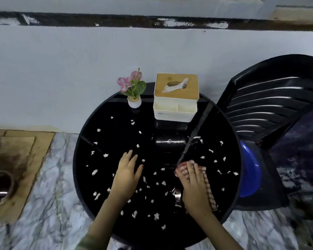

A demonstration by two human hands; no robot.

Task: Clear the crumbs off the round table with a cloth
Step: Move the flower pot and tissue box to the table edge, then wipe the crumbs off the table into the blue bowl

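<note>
Cloth [207, 184] sits under the right hand [193, 188], pressed flat on the black round table [116, 109], right of centre and near the front. It's a red-and-white check rag, bunched at the fingertips, w/ a strip trailing back along the outer side of the wrist, so its long axis runs roughly front to back, in line w/ the forearm. Right hand is spread, palm down, fingers over the rag's far end; more a press than a pinch, tho how much cloth is tucked under the palm I can't tell.

Left hand [127, 175] lies open and flat on the table, left of centre, holding nothing, fingers pointing away from the person.

Crumbs [94, 172] are white bits scattered across nearly the whole top: a thick patch between the two hands and along the front edge, a looser lot to the right of the cloth, more on the far left. So most of them lie left of and nearer than the cloth hand. Right hand is the one on the job; a sweep leftward or toward the front would catch the bulk (the blue bowl [251, 170] showing under the table's right edge could be the catch, prob.). Flower pot [134, 101] and tissue box [176, 98] stand at the back, well apart from both hands.
</note>
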